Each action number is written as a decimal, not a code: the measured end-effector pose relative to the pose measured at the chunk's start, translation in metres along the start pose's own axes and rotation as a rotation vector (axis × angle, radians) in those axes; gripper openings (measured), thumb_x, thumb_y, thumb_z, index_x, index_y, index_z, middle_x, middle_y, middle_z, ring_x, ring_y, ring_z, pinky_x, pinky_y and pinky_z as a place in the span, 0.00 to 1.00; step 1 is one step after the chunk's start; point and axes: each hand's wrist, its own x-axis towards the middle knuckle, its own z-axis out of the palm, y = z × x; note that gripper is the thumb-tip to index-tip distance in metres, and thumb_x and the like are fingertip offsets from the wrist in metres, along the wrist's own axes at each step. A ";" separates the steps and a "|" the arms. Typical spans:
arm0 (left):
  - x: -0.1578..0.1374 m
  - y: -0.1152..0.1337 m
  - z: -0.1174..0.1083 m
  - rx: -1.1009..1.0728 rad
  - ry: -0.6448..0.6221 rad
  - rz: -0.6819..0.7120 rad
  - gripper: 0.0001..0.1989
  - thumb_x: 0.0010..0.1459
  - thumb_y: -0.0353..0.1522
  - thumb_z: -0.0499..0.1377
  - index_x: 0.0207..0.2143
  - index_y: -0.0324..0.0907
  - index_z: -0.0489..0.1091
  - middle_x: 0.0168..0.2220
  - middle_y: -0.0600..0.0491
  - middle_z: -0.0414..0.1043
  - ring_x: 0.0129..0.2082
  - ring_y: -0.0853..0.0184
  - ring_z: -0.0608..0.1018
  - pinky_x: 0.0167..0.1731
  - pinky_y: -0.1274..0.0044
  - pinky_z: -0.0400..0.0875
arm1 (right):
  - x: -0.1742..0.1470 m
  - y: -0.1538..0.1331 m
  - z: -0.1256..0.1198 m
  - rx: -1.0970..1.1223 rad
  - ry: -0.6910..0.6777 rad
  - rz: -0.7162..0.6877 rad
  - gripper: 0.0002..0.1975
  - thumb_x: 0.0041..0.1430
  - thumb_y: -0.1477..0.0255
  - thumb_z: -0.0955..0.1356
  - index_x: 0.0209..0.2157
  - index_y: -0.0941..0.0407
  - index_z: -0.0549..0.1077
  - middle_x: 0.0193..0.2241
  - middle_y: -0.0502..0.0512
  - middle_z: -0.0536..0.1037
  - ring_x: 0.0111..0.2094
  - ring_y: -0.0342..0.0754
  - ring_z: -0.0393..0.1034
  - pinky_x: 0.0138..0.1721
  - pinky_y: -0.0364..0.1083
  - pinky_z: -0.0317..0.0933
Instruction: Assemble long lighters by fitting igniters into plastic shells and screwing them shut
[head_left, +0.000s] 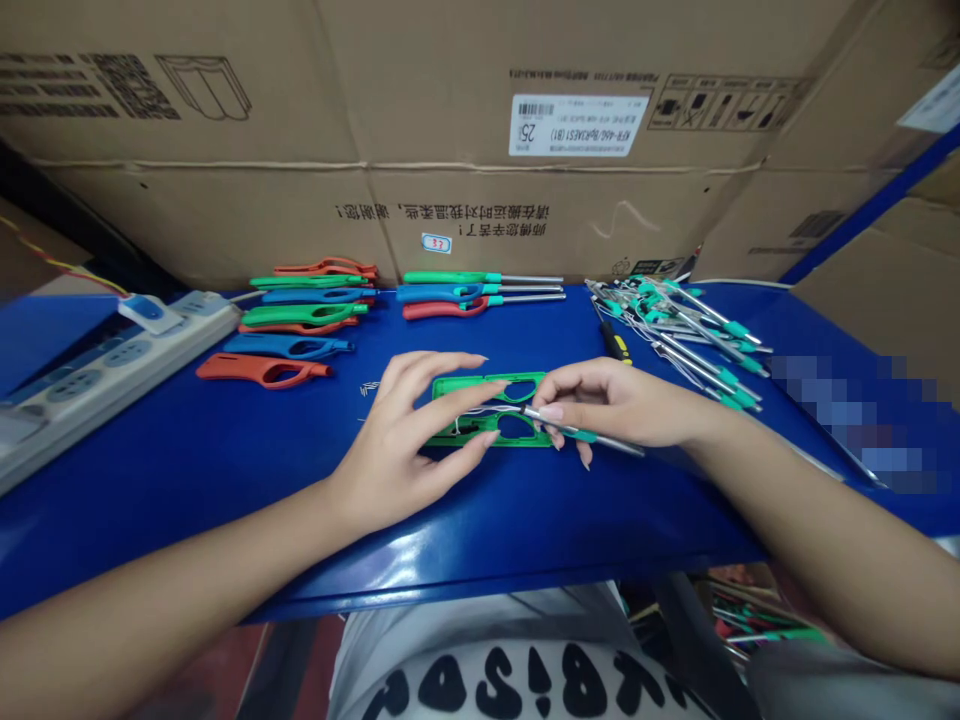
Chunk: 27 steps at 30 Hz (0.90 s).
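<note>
My right hand [611,400] pinches a metal lighter tube [621,446] with a teal collar, its thin white wires running left. Under my hands lie two green lighter handle shells [541,438], one behind the other, each with an oval opening. A dark part sits inside the nearer shell. My left hand [401,440] hovers over the left end of the shells, fingers spread apart. The wires pass between its thumb and fingers, and whether it touches them I cannot tell.
Coloured handle shells [262,370] lie at back left, with assembled lighters [442,293] beside them. Wired tubes [694,335] pile at back right near a screwdriver [616,345]. A power strip [112,365] borders the left; a cardboard box [450,130] walls the back.
</note>
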 end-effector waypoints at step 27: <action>-0.001 -0.005 0.004 -0.281 0.013 0.155 0.09 0.57 0.29 0.70 0.41 0.47 0.81 0.49 0.48 0.79 0.47 0.61 0.76 0.49 0.64 0.70 | 0.011 0.015 0.016 0.275 -0.281 0.049 0.16 0.64 0.61 0.71 0.37 0.61 0.74 0.24 0.47 0.73 0.21 0.40 0.70 0.18 0.40 0.71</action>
